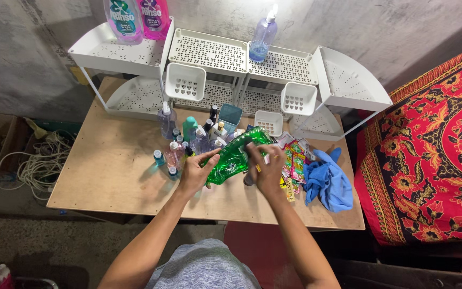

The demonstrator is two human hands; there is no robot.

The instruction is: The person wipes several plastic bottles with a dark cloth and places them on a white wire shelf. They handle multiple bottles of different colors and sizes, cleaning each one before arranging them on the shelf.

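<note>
Left hand: I have it clamped on the lower left edge of the green refill pouch, thumb on top and fingers curled underneath.
Right hand: its fingers are closed over the pouch's right side, at about 3 o'clock from the left hand; a small dark thing sits under the palm, and I cannot tell what it is.
Green refill pouch: held between both hands just above the worktop, tilted so that its top end points toward 1 o'clock.
Small bottles: a tight cluster at 11 o'clock from the pouch, clear, teal and pink, most upright, some touching each other.
Sachets: bright packets fanned out on the worktop just beside my right hand, at 2 o'clock from it.
Blue cloth: crumpled at 3 o'clock from the right hand, close to the sachets.
White shelf rack: across the far edge of the worktop at 12 o'clock, with small white baskets hung on its front.
On the rack: two large bottles, one blue-green and one pink, at the left end; a blue pump bottle further right.
Patterned red fabric: off the worktop at 3 o'clock.
</note>
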